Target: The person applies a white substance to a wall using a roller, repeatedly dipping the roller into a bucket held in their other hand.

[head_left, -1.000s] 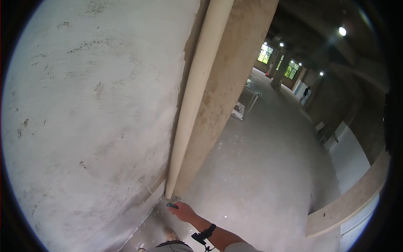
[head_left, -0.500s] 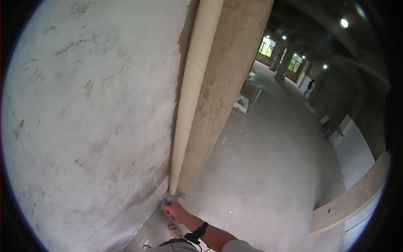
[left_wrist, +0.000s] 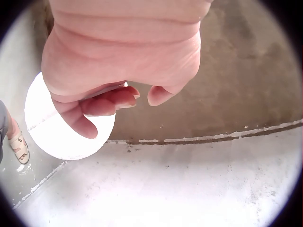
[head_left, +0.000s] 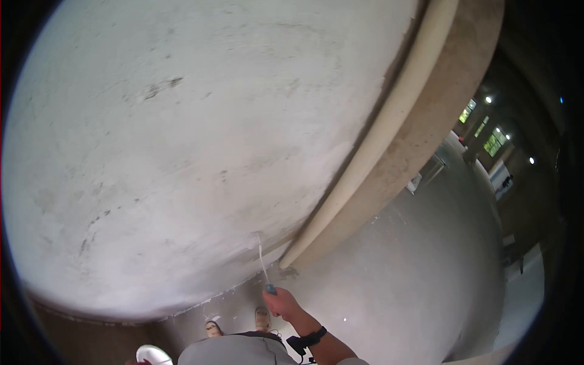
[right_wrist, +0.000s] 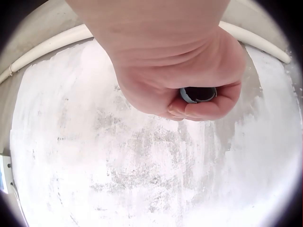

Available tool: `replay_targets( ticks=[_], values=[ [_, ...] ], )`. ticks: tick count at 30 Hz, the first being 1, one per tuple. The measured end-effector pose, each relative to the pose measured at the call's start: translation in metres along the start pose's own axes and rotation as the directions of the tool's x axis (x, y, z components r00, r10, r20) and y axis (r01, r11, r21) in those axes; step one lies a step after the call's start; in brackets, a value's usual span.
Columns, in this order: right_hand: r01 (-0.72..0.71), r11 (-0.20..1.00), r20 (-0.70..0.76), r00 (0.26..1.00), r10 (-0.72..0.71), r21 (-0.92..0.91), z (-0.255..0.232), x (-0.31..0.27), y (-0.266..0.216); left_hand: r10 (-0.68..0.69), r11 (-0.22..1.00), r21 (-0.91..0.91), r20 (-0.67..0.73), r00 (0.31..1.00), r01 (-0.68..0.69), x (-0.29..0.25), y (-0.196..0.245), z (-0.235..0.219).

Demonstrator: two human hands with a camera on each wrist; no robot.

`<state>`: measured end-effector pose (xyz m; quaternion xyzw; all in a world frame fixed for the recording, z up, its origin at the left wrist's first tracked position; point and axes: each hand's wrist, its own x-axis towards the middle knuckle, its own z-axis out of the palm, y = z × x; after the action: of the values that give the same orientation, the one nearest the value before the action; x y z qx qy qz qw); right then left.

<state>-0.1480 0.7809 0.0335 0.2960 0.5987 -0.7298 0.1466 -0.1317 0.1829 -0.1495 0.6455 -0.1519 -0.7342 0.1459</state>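
Observation:
In the head view my right hand point(head_left: 281, 304) grips the blue-grey handle of a paint roller point(head_left: 270, 288). Its thin pale rod slants up to the white-coated wall point(head_left: 182, 194), where the far end blends into the white. The right wrist view shows my right fingers curled round the hollow handle end point(right_wrist: 198, 94). My left hand point(left_wrist: 123, 61) hangs above a round white bucket point(left_wrist: 71, 123), fingers curled round what looks like its thin handle. Overexposure hides the bucket's contents. At the head view's bottom edge the bucket's pale rim shows beside a sliver of the left hand.
A cream pipe point(head_left: 365, 164) runs down the wall's right side beside a bare brown column point(head_left: 426, 134). The person's feet in sandals point(head_left: 262, 319) stand near the wall's base. Grey floor point(head_left: 389, 274) stretches right, toward windows and a distant person point(head_left: 506, 181).
The head view has swung left, so the wall fills more of it and the pipe sits further right. The roller's rod now shows clearly between hand and wall; the bucket has come into view.

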Motion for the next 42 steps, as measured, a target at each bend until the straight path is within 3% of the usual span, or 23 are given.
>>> replay_targets(
  ticks=[2, 5, 8, 12, 18, 21, 23, 31, 34, 37, 42],
  values=[
    [-0.002, 0.987, -0.058, 0.998, -0.007, -0.16, 0.008, -0.003, 0.004, 0.013, 0.998, -0.056, -0.054, 0.998, -0.016, -0.003, 0.011, -0.034],
    [-0.011, 0.989, -0.045, 0.999, 0.004, -0.149, 0.013, -0.012, 0.005, 0.036, 0.992, -0.118, -0.129, 0.991, -0.051, -0.015, 0.029, -0.079],
    [-0.005, 0.972, -0.007, 1.0, 0.004, -0.236, 0.019, -0.026, -0.007, 0.016, 0.999, -0.046, -0.102, 0.995, -0.021, 0.004, 0.032, -0.091],
    [-0.019, 0.967, 0.014, 1.0, 0.023, -0.255, 0.017, -0.022, -0.007, 0.025, 0.997, -0.062, -0.155, 0.988, -0.035, -0.014, 0.025, -0.085],
    [-0.047, 0.978, -0.02, 0.999, 0.043, -0.203, -0.008, -0.006, -0.001, 0.066, 0.989, -0.12, -0.166, 0.984, -0.087, -0.042, 0.013, -0.095],
    [-0.043, 0.995, -0.028, 0.999, 0.04, -0.087, -0.027, 0.004, -0.002, 0.072, 0.986, -0.133, -0.185, 0.98, -0.098, -0.059, 0.003, -0.106],
    [-0.011, 1.0, -0.091, 0.996, 0.013, 0.022, -0.042, 0.014, -0.004, 0.082, 0.983, -0.144, -0.194, 0.978, -0.111, -0.07, -0.007, -0.117],
    [0.071, 0.991, -0.152, 0.987, -0.053, 0.117, -0.107, 0.067, -0.009, 0.146, 0.956, -0.219, -0.222, 0.964, -0.195, -0.124, -0.029, -0.16],
    [0.122, 0.991, -0.178, 0.978, -0.11, 0.057, -0.118, 0.081, -0.003, -0.004, 0.977, -0.212, -0.2, 0.98, -0.04, -0.127, -0.032, -0.19],
    [0.104, 0.994, -0.157, 0.983, -0.096, 0.042, -0.117, 0.084, 0.008, -0.003, 0.971, -0.231, -0.275, 0.962, -0.063, -0.16, -0.048, -0.201],
    [0.096, 0.985, -0.035, 0.994, -0.102, -0.143, -0.091, 0.061, 0.026, -0.033, 0.973, -0.228, -0.275, 0.961, -0.032, -0.152, -0.052, -0.241]
  ],
)
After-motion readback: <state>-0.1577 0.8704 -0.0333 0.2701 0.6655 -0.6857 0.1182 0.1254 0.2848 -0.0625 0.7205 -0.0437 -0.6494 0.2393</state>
